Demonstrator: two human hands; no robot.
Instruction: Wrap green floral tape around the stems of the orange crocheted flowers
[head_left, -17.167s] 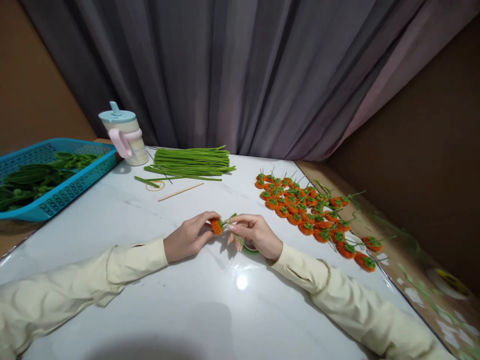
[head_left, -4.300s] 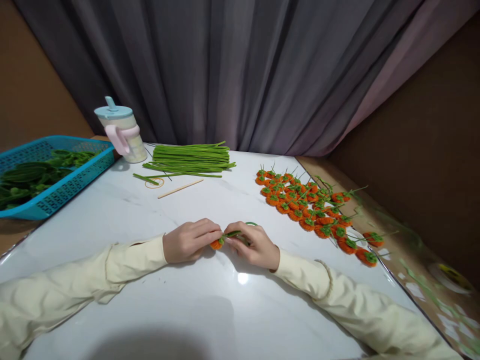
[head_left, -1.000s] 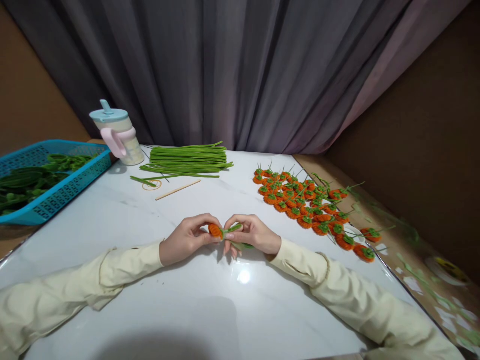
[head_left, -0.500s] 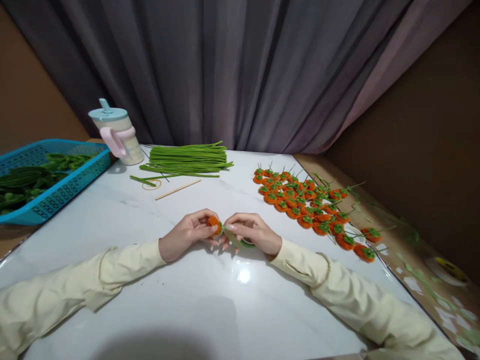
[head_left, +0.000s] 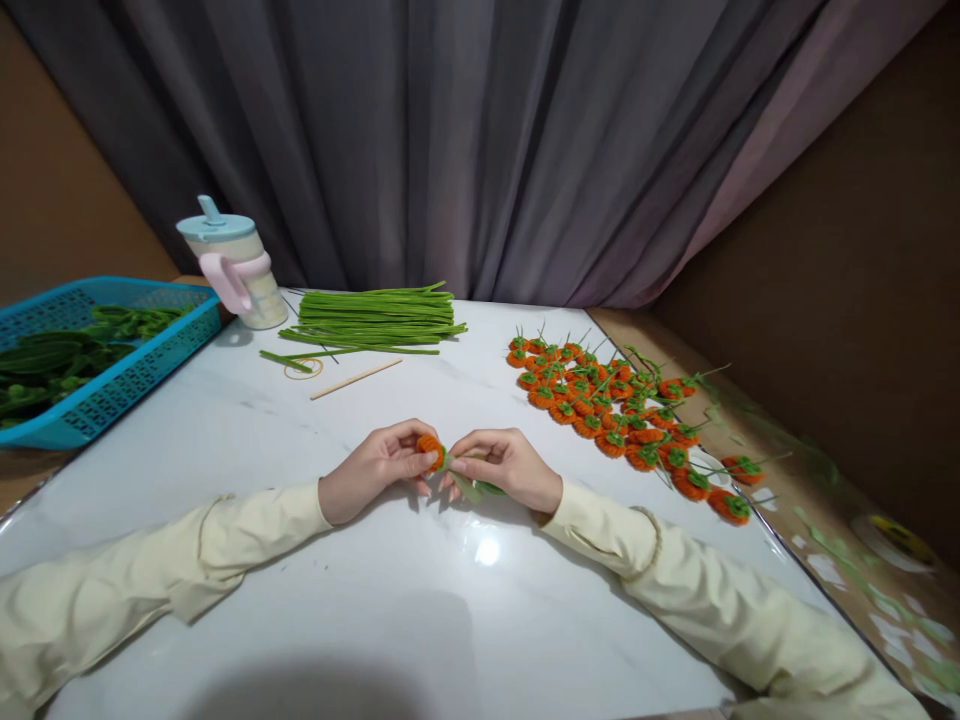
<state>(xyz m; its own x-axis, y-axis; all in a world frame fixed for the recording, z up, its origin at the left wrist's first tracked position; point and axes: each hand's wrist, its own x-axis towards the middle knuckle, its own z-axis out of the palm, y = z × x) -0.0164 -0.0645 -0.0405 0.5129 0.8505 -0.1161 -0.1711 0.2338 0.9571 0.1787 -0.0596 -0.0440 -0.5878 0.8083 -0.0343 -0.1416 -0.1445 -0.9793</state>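
My left hand (head_left: 375, 468) pinches a small orange pipe-cleaner pumpkin (head_left: 430, 449) just above the white table (head_left: 315, 580). My right hand (head_left: 510, 467) is closed on the green stem (head_left: 457, 463) that sticks out of the pumpkin, fingertips meeting those of the left hand. A strip of green tape (head_left: 472, 489) hangs from under the right fingers; the roll it comes from is mostly hidden by that hand. Both arms rest on the table in cream sleeves.
A pile of several finished orange pumpkins (head_left: 607, 410) lies at the right. A bundle of green pipe cleaners (head_left: 375, 318), a wooden stick (head_left: 356, 379) and a rubber band (head_left: 304, 369) lie at the back. A lidded cup (head_left: 234, 262) and a blue basket (head_left: 112, 380) of greenery stand left.
Over the last second the hands have stayed joined on the pumpkin; it turned slightly and the green tape strip shifted under the right fingers.
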